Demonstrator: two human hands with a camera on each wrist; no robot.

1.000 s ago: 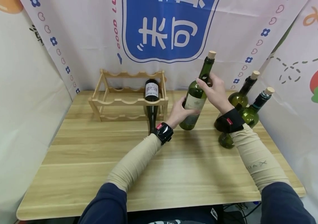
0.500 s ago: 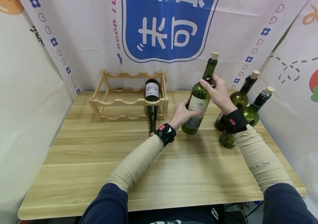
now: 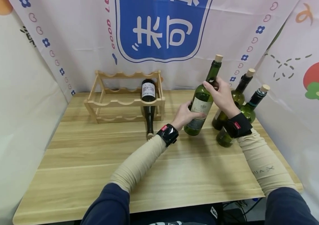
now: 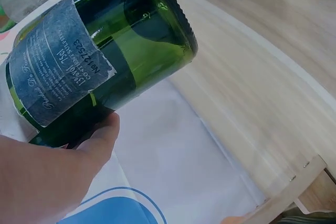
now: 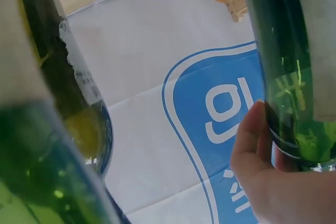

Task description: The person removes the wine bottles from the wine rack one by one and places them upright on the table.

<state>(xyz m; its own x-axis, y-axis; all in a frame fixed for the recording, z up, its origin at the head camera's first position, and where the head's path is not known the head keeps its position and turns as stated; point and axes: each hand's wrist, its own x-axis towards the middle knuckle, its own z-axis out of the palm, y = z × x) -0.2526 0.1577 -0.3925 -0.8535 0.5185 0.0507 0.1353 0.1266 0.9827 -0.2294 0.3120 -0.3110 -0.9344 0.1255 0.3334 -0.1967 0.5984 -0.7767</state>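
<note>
Both hands hold a green corked wine bottle (image 3: 201,104), tilted with its neck up and to the right. My left hand (image 3: 186,116) grips its lower body at the label; in the left wrist view the bottle's base (image 4: 163,24) stands out past the fingers. Higher up, my right hand (image 3: 220,95) pinches it at the shoulder, below the neck. To the left, a wooden wine rack (image 3: 120,103) holds one dark bottle (image 3: 149,100) lying in its rightmost slot, its corked neck pointing toward me.
Beside the right wrist stand two more corked green bottles, the rear one (image 3: 238,97) and the nearer one (image 3: 250,110), partly hidden by the hand and wrist strap. The wooden table (image 3: 92,175) runs to its front edge. A printed cloth (image 3: 86,37) hangs behind.
The held bottle and both hands have shifted slightly right and down, toward me. The view has turned a little. The rack and the other bottles stay in place.
</note>
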